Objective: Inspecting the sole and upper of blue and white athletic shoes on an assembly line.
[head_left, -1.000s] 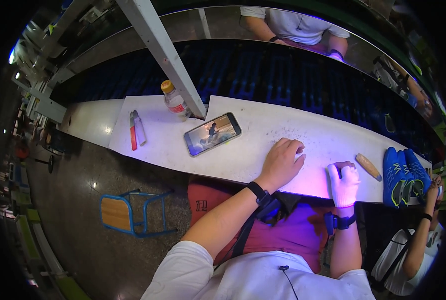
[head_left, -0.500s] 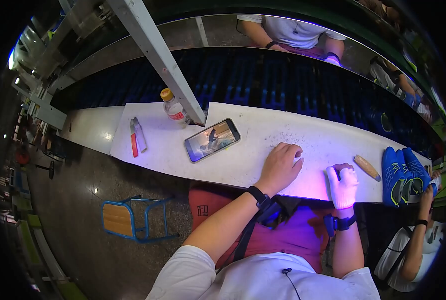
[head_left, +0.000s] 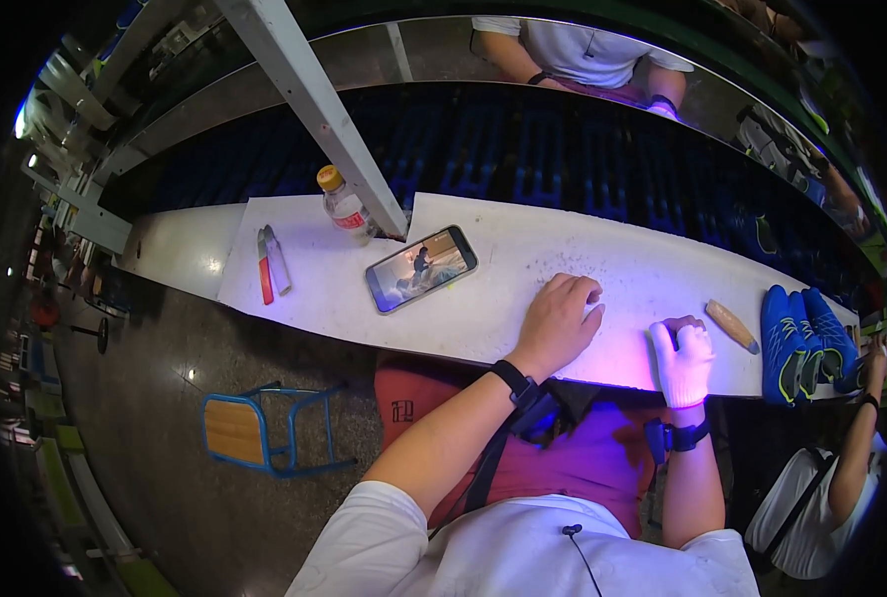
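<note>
My left hand (head_left: 560, 323) is bare and rests on the white worktop (head_left: 503, 249), fingers loosely bent and thumb apart. Nothing shows in it. A white glove (head_left: 686, 370) covers most of my right hand (head_left: 684, 356), which lies on the worktop close to its front edge. Its fingers are curled in, with darker fingertips showing, and I see nothing held. Just right of that hand lies a tan-handled tool (head_left: 731, 325) with a short dark tip. A smartphone (head_left: 421, 270) with a lit picture leans left of my left hand.
Blue sports shoes (head_left: 799, 343) stand at the worktop's right end, beside another person's arm (head_left: 854, 460). Red-handled pliers (head_left: 268, 267) and a yellow-capped bottle (head_left: 344, 207) are at left, near a slanting metal post (head_left: 324, 119). Behind runs a dark slatted conveyor (head_left: 503, 144). A stool (head_left: 264, 428) stands below.
The other person's hand and forearm at the far right have moved up and away from the shoes. My hands keep their places; the view has shifted slightly.
</note>
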Available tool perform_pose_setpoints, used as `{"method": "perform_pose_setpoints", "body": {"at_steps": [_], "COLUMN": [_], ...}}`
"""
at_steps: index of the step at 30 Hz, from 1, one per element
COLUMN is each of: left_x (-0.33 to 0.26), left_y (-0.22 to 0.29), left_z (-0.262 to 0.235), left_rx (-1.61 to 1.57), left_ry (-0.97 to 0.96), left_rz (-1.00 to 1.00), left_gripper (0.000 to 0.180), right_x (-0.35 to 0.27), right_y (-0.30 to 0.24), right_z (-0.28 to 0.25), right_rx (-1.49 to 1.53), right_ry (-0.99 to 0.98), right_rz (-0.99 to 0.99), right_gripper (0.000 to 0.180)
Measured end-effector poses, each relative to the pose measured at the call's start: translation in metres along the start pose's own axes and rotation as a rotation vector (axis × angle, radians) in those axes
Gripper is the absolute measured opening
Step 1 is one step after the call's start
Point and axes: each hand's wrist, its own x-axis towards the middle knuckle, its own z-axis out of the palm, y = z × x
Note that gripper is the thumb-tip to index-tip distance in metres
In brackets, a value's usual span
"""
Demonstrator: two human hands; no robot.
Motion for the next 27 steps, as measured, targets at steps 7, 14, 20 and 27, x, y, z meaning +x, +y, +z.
{"method": "perform_pose_setpoints", "body": {"at_steps": [7,14,20,27], "left_x": [0.0003,0.0000,0.0002,-0.0008], "left_y": [0.0001,-0.0003,-0.0003,-0.0018], "left_z": [0.0001,0.0006,0.0002,0.0017], "left_rx": [0.007,0.001,-0.007,-0.010], "left_ry": [-0.001,-0.007,0.002,0.016], "left_rz": [-0.007,-0.013,-0.017,-0.011], "left_gripper": [0.017,0.017,0.017,0.017], "right_x": [0.0002,-0.0001,-0.0010,-0.0024], "right_y": [-0.0019,-0.0030,-0.0008,0.0006], "right_z": [-0.0006,-0.0028,-0.0002,0.0011], "right_rx": [-0.012,-0.002,-0.001,0.015], "right_ry": [0.006,0.000,0.008,-0.001], "right_rz": [0.009,0.010,0.006,0.043], "right_gripper": [0.017,0.017,0.017,0.017]}}
